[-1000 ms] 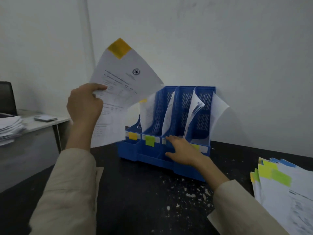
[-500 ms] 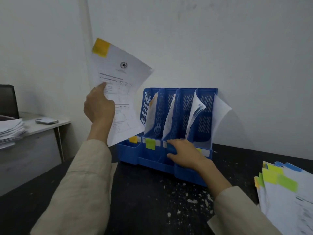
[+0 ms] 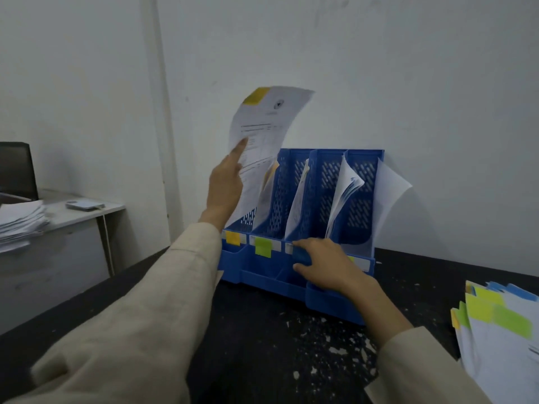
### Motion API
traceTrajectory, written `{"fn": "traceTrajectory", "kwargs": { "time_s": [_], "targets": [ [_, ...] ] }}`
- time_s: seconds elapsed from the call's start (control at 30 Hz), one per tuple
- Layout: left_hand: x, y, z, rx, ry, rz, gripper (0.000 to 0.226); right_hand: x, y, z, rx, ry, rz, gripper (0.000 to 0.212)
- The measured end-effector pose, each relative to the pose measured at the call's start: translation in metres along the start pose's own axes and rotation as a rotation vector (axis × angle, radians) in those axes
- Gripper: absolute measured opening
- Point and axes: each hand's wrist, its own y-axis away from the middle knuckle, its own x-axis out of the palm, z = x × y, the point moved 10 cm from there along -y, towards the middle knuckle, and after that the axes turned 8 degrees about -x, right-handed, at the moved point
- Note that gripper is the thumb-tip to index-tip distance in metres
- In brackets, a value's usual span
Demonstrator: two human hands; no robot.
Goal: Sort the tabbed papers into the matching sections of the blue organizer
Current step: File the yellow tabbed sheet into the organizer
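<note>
The blue organizer (image 3: pixel 294 196) stands against the wall on a black table, with coloured labels along its front and papers leaning in its sections. My left hand (image 3: pixel 226 185) holds a printed sheet with an orange tab (image 3: pixel 262 132) upright, its lower edge at the leftmost section, above the orange label (image 3: pixel 232 237). My right hand (image 3: pixel 323 265) grips the organizer's low front rail, thumb under and fingers over, beside the green label (image 3: pixel 263 246). A fanned stack of tabbed papers (image 3: pixel 501 339) lies at the right edge.
The black table (image 3: pixel 262 345) is flecked with white chips in front of the organizer. A grey side desk (image 3: pixel 73 217) at the left carries a paper pile (image 3: pixel 20 221) and a small flat device. The white wall stands directly behind the organizer.
My left hand has carried the orange-tabbed sheet rightwards and down, from beside the organizer to its leftmost section. My right hand has stayed on the front rail.
</note>
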Motion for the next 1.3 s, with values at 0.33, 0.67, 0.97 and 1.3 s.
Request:
{"fn": "traceTrajectory", "kwargs": {
  "time_s": [0.33,0.67,0.97,1.3],
  "targets": [
    [0.04,0.067,0.04,-0.113,0.156,0.065,0.073,-0.001,-0.002,-0.002,-0.014,0.009,-0.025,0.043],
    [0.046,0.034,0.057,-0.153,-0.064,0.152,0.043,0.0,0.0,-0.004,-0.01,0.0,-0.047,0.044],
    [0.057,0.05,0.061,-0.058,-0.206,0.339,0.031,0.0,0.0,-0.005,-0.007,-0.006,-0.05,0.043],
    [0.078,0.061,0.088,-0.389,-0.185,0.601,0.021,0.001,0.001,-0.005,0.0,-0.005,-0.047,0.043]
  ]
}}
